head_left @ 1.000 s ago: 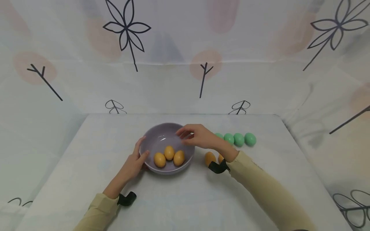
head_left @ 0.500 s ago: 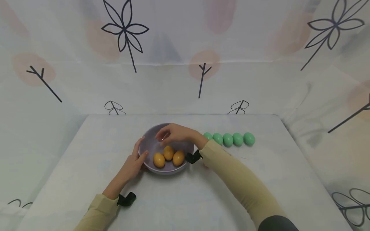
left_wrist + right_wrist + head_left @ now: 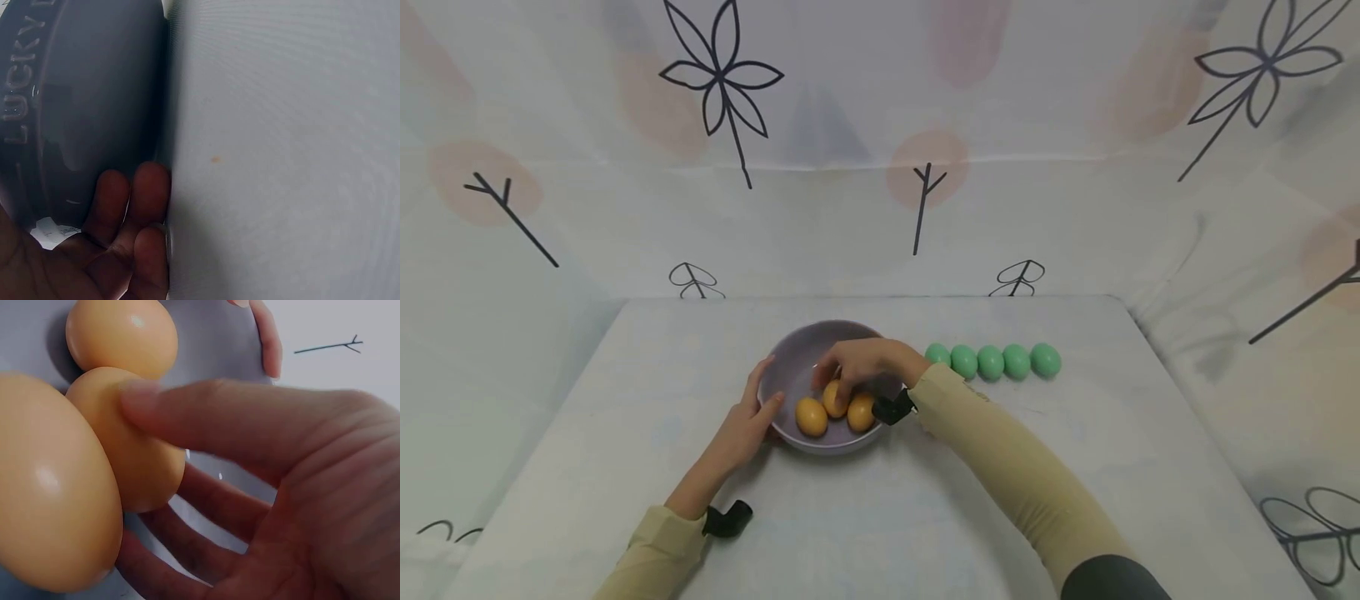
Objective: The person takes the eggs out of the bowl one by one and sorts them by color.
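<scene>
A purple-grey bowl (image 3: 790,354) stands on the table with three orange-yellow eggs in its near part. My left hand (image 3: 741,429) holds its left rim, thumb at the rim and several fingers (image 3: 150,194) against the outer wall in the left wrist view. Inside the bowl, my right hand (image 3: 865,360) grips the middle egg (image 3: 134,469), its thumb on the near side and fingers curled round the far side. Touching that egg are the right-hand egg (image 3: 861,413) and the left-hand egg (image 3: 811,417). The egg still rests among the others.
Several green eggs (image 3: 990,363) lie in a row right of the bowl, beyond my right sleeve (image 3: 992,450). White cloth covers the table (image 3: 850,525). A patterned cloth wall (image 3: 835,225) rises behind the table's far edge.
My right hand has moved left over the bowl, then down onto the middle egg. Two orange-yellow eggs on the table are now hidden behind the right forearm. My left hand stays on the bowl.
</scene>
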Available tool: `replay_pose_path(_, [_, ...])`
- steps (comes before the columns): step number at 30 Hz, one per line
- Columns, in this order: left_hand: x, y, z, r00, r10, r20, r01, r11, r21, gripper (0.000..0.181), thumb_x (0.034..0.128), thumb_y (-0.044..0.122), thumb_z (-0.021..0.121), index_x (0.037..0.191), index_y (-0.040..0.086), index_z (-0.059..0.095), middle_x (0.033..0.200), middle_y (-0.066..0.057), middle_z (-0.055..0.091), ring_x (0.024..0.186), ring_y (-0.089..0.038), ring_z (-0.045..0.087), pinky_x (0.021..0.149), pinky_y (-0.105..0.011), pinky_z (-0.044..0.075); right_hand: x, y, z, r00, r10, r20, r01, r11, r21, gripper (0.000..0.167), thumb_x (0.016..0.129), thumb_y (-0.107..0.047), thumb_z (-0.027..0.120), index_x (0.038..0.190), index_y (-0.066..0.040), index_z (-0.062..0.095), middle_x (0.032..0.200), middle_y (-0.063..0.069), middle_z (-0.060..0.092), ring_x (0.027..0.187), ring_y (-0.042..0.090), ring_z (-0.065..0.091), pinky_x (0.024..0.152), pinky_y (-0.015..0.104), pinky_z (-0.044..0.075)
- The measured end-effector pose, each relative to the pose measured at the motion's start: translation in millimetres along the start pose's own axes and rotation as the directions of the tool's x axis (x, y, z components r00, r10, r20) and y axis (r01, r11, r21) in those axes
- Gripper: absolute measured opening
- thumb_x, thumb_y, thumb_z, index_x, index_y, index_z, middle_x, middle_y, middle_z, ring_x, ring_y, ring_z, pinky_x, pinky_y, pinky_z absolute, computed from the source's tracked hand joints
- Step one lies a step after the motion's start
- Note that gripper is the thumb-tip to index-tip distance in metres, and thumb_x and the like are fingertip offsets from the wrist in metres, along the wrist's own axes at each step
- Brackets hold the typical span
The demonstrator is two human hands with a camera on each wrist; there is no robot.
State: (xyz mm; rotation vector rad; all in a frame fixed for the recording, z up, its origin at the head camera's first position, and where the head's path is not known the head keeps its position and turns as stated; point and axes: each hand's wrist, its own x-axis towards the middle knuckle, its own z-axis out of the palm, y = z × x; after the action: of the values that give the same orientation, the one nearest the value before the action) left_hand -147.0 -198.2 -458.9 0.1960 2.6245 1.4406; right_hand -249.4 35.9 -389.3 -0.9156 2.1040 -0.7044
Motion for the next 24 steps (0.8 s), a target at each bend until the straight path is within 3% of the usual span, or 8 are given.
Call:
replay_pose_path(5, [-0.4, 0.4, 0.6, 1.000, -0.003, -0.005, 0.003, 1.000, -0.005, 0.060, 0.1070, 0.038, 0.043, 0.158, 0.031, 0.013, 0.102, -0.029, 0.063, 0.069, -0.022, 0.065, 0.067, -0.035, 0.052, 0.4, -1.9, 1.8, 0.999, 0.023, -0.025, -0.025, 0.996, -0.086, 0.039, 0.080, -0.011, 0.082, 0.118, -0.014, 0.072, 0.112, -0.005, 0.067, 0.106, 0.012, 0.058, 0.097, 0.028, 0.042])
replay_pose_path(13, [-0.5, 1.5, 0.7, 1.000, 0.001, -0.015, -0.001, 1.000, 0.004, 0.059, 0.1070, 0.037, 0.044, 0.158, 0.030, 0.014, 0.102, -0.030, 0.063, 0.067, -0.023, 0.064, 0.067, -0.037, 0.052, -1.8, -1.1, 1.5, 0.998, 0.033, -0.045, -0.038, 0.993, -0.110, 0.038, 0.081, -0.019, 0.082, 0.118, -0.017, 0.074, 0.108, -0.008, 0.068, 0.102, 0.009, 0.059, 0.095, 0.028, 0.043])
replay_pose_path(19, [-0.3, 0.0, 1.3, 1.000, 0.002, -0.006, -0.002, 1.000, -0.005, 0.060, 0.1067, 0.040, 0.043, 0.158, 0.031, 0.013, 0.111, -0.033, 0.060, 0.069, -0.023, 0.066, 0.067, -0.036, 0.053, -4.7, -1.3, 0.0, 0.996, -0.037, -0.075, 0.030, 0.995, -0.096, 0.038, 0.081, -0.020, 0.080, 0.119, -0.014, 0.074, 0.104, -0.008, 0.069, 0.099, 0.010, 0.060, 0.090, 0.027, 0.045])
replay_pose_path(24, [0.3, -1.4, 2.0, 1.000, -0.008, -0.008, 0.008, 1.000, -0.002, 0.060, 0.1068, 0.038, 0.044, 0.157, 0.034, 0.013, 0.092, -0.025, 0.065, 0.067, -0.022, 0.066, 0.066, -0.035, 0.053, -8.1, -1.2, -2.6, 0.991, -0.086, -0.106, 0.081, 0.995, -0.051, 0.042, 0.081, -0.020, 0.079, 0.122, -0.011, 0.072, 0.106, -0.010, 0.069, 0.101, 0.011, 0.062, 0.090, 0.027, 0.046])
